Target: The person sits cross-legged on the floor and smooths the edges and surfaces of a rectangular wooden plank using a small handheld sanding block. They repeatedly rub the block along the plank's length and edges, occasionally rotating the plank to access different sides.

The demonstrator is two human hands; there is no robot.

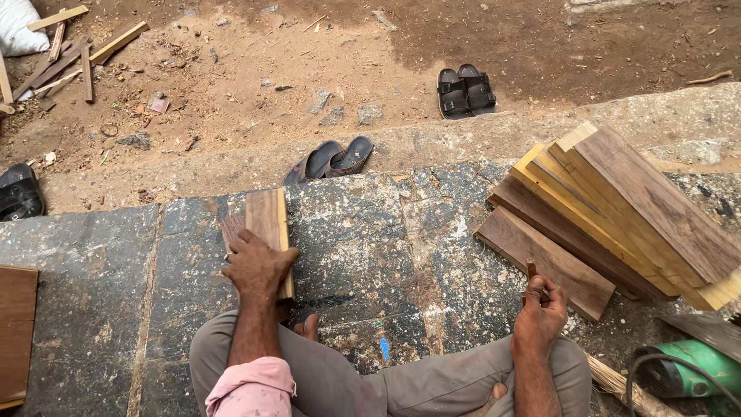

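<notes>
I sit cross-legged on a dark stone floor [370, 232]. My left hand [256, 266] presses down on a short wooden plank [266, 218] that lies flat in front of my knee, fingers wrapped over its near end. A thinner reddish strip [231, 228] lies against the plank's left side. My right hand [539, 309] is raised over my right knee, pinching a small brown stick-like tool [531, 270] that points upward. Just beyond that hand lies the nearest board of a stack of planks [617, 216].
The plank stack fans out at the right on the stone. A green power tool [683, 369] with a cable sits at the bottom right. A brown board [15, 332] lies at the left edge. Sandals [465, 91], slippers [330, 160] and scrap wood [69, 54] lie on the dirt beyond.
</notes>
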